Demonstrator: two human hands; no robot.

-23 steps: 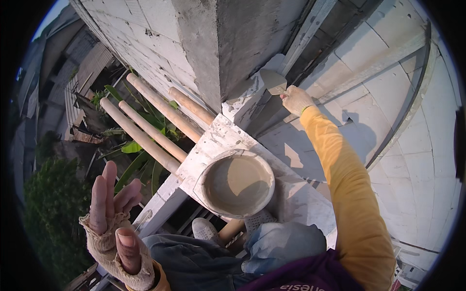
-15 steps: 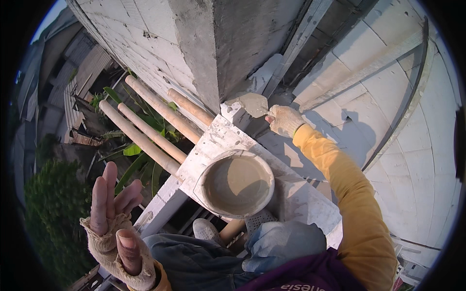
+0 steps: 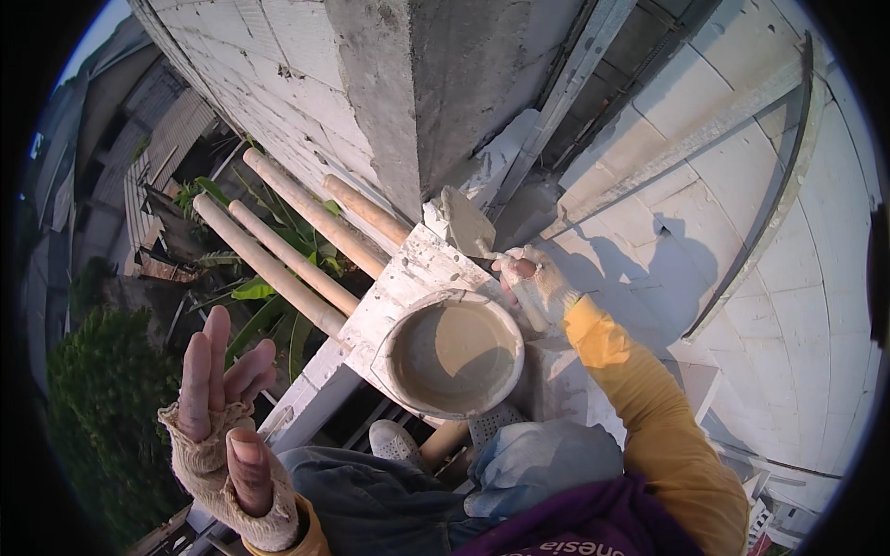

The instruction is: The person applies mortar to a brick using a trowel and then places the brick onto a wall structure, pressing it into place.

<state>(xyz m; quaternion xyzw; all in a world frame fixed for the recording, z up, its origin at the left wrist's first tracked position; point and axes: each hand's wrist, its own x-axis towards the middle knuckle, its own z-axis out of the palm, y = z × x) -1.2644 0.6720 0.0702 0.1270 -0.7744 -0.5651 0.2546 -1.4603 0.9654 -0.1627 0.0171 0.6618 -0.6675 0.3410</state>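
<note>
My right hand [image 3: 536,278], in a pale knit glove with bare fingers showing, grips a trowel [image 3: 461,222] by its handle. The mortar-coated blade is tilted over a pale block at the foot of the concrete column [image 3: 417,93]. Just below that hand, a round bucket of wet grey mortar [image 3: 454,357] stands on a spattered white slab [image 3: 389,292]. My left hand [image 3: 222,408], in a fingerless knit glove, is raised at the lower left with fingers apart, holding nothing, left of the bucket.
Several wooden poles [image 3: 269,264] jut left from the slab over plants and corrugated roofs below. A block wall [image 3: 250,56] rises behind them. Pale panels [image 3: 760,278] with a dark curved strip lie to the right. My legs and shoes [image 3: 399,440] are below the bucket.
My right hand has moved down and left with the trowel, turning the blade toward the slab's inner corner. My left hand stays open in almost the same place.
</note>
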